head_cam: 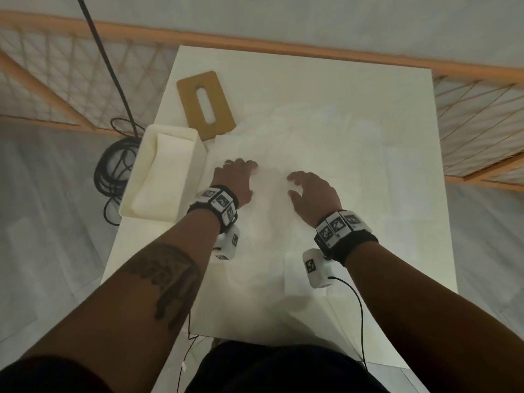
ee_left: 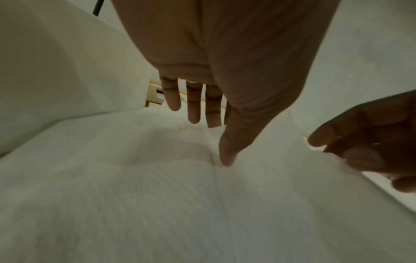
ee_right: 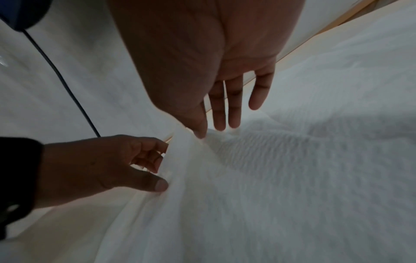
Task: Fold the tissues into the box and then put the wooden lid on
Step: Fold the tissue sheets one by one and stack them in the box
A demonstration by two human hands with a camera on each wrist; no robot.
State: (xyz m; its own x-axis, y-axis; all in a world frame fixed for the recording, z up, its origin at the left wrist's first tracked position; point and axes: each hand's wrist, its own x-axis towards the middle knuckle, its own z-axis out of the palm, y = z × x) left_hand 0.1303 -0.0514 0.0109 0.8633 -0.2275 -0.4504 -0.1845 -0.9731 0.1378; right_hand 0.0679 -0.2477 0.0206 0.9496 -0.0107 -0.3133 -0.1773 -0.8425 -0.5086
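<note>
A large white tissue [head_cam: 312, 143] lies spread and rumpled over the middle of the white table [head_cam: 411, 251]. Both hands work one raised fold of it. My left hand [head_cam: 246, 168] has its thumb [ee_left: 227, 158] on the tissue [ee_left: 135, 195] and its fingers against the fold. My right hand [head_cam: 295, 185] pinches the same ridge [ee_right: 180, 142] from the other side, thumb [ee_right: 200, 133] on it. The open white box [head_cam: 195, 171] stands just left of my left hand with folded tissues inside. The wooden lid [head_cam: 219, 114], with its long slot, lies flat behind the box.
The box sits at the table's left edge, and a coil of black cable [head_cam: 110, 168] lies on the floor beside it. A wooden railing with netting [head_cam: 283, 43] runs behind the table. Thin cables hang from the wrist cameras near the front edge [head_cam: 358, 307].
</note>
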